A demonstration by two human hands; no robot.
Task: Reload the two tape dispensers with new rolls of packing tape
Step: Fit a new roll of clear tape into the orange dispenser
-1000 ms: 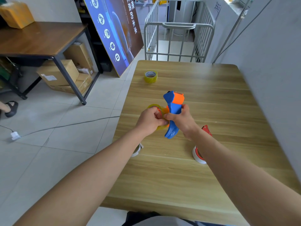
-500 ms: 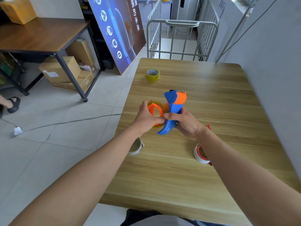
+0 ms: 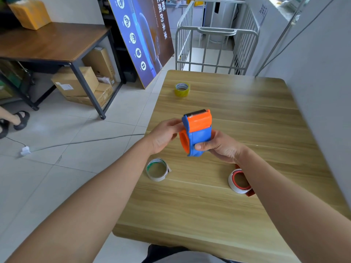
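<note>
Head view: the table ran hard against a grey wall on its right. Its left and near edges dropped to open tiled floor, where a cable lay. Beyond the far edge stood a metal cart. The widest bare wood lay toward the wall side.

A yellow roll sat near the far left corner and a white core near the left edge. A red dispenser lay partly hidden under the right forearm.

Above the middle, off the wood, the blue dispenser was upright, orange flap on top. The right hand curled round its lower body, thumb across the front. The left hand met its left side; the fingertips were hidden, so its grip could not be told.
</note>
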